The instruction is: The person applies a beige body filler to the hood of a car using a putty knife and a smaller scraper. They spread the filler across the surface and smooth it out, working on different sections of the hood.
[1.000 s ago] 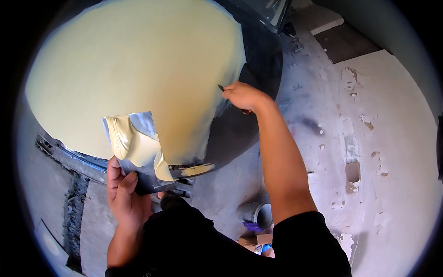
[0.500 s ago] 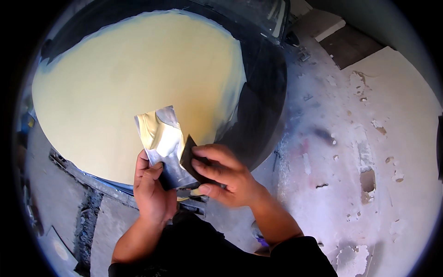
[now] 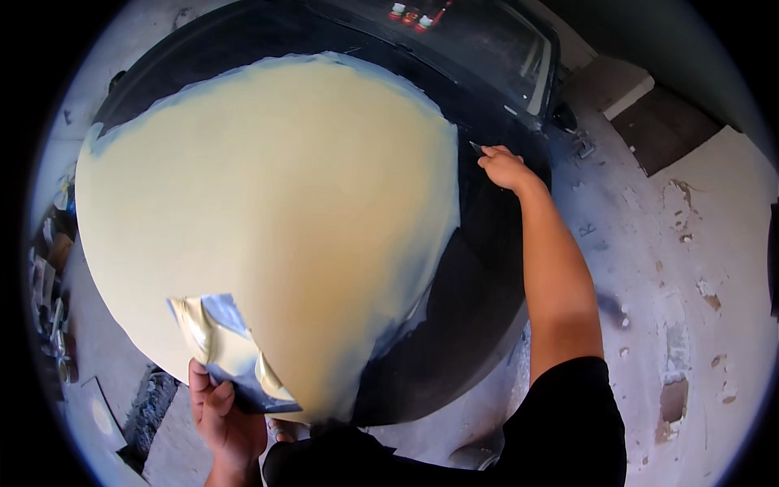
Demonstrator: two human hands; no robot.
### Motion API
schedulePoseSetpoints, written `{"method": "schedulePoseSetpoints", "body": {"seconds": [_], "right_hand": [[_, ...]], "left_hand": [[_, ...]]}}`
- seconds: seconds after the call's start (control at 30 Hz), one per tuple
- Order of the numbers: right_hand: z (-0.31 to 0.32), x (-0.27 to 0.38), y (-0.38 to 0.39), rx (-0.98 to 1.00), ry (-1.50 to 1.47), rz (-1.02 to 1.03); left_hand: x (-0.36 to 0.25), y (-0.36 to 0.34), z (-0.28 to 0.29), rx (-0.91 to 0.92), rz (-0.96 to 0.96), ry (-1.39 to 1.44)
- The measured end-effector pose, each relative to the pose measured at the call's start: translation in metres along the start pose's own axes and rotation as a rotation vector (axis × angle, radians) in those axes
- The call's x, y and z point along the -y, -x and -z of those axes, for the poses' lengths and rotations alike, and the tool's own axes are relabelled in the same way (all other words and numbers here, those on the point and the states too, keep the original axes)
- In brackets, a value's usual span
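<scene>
A broad coat of pale yellow filler putty (image 3: 268, 187) covers most of the dark car hood (image 3: 462, 300) in front of me. My left hand (image 3: 229, 422) grips a flat metal plate (image 3: 260, 396) by its lower edge, low over the hood's near left part. Thick cream putty (image 3: 231, 351) lies on that plate. Far out to the right, my right hand (image 3: 505, 168) is closed round a thin spreader (image 3: 475, 148), mostly hidden by the fingers. Its tip is at the dark paint just outside the coat's far right edge.
Beyond the hood is the windshield (image 3: 454, 49), with small red and white figurines (image 3: 410, 16) behind it. A side mirror (image 3: 564, 118) juts out at the right. Flaking pale wall (image 3: 722, 284) runs along the right side. Assorted clutter (image 3: 53, 276) lies at the far left.
My right hand has left the plate and reached far out to the hood's right side with the spreader. The left hand and plate have dropped lower and left; the view has shifted.
</scene>
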State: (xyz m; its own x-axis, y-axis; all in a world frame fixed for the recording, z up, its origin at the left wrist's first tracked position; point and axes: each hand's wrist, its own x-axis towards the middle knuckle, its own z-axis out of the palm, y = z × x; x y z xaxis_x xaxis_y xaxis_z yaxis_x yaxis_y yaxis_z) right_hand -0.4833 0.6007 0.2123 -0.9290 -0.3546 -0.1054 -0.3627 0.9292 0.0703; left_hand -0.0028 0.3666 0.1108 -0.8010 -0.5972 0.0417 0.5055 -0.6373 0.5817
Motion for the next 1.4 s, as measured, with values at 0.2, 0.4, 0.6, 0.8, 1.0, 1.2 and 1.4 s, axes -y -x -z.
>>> {"method": "schedulePoseSetpoints", "body": {"seconds": [0.2,0.4,0.6,0.8,1.0,1.2,1.4], "right_hand": [[-0.01,-0.006,-0.131,0.093,-0.127,-0.079],[-0.012,0.011,-0.151,0.047,-0.114,-0.073],[0.015,0.073,-0.052,0.096,-0.049,0.136],[-0.017,0.079,0.009,0.141,0.001,0.185],[-0.033,0.116,0.131,0.148,-0.075,0.115],[-0.064,0.138,0.219,0.072,-0.064,0.123],[-0.09,0.153,0.299,-0.043,-0.048,0.182]], "left_hand": [[-0.001,0.013,0.005,-0.202,-0.09,-0.128],[0.005,0.016,0.008,-0.288,-0.089,-0.158],[0.007,0.02,0.021,-0.224,-0.045,-0.098],[-0.003,0.022,0.025,-0.161,0.018,-0.011],[-0.027,0.036,0.04,-0.106,0.06,0.008],[-0.04,0.047,0.06,-0.042,0.09,-0.012],[-0.046,0.059,0.055,0.02,0.123,-0.002]]}}
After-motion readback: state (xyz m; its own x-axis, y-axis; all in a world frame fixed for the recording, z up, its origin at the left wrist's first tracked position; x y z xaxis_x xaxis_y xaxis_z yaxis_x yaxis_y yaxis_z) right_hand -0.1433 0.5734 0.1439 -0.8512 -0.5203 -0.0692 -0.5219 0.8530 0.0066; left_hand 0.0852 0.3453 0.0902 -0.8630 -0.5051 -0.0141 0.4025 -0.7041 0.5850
